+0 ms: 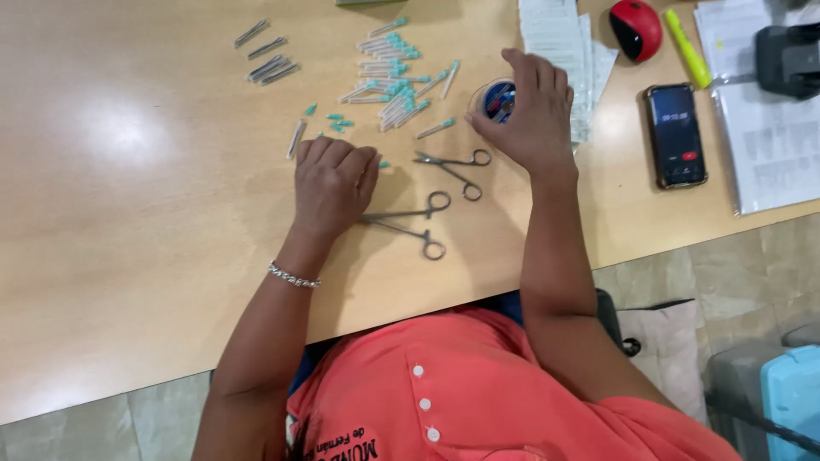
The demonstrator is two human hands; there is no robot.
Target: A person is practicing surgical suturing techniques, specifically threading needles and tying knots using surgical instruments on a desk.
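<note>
While both forearms rest across the light wooden table [145, 282], the work sits in a tight cluster just past the hands, so little reach is needed. Right hand [531, 111]: fingers curled down over a small round clear container [497, 101] with dark blue contents, gripping its rim from above; the container stands just left of a stack of white paper strips [559, 43]. Left hand [333, 183]: fingers folded under in a loose fist, knuckles on the table, covering the tips of 1 pair of steel forceps [414, 224]; I cannot tell whether it pinches them. A 2nd pair of forceps [453, 166] lies free between the 2 hands. Beyond them, a heap of teal-capped needles [393, 72], with 5 or so bare grey sleeves [266, 60] well apart to the left. Judgement: keep the container upright and steady with the right hand, and keep the left wrist planted so the forceps do not skid into the loose caps [337, 124].
</note>
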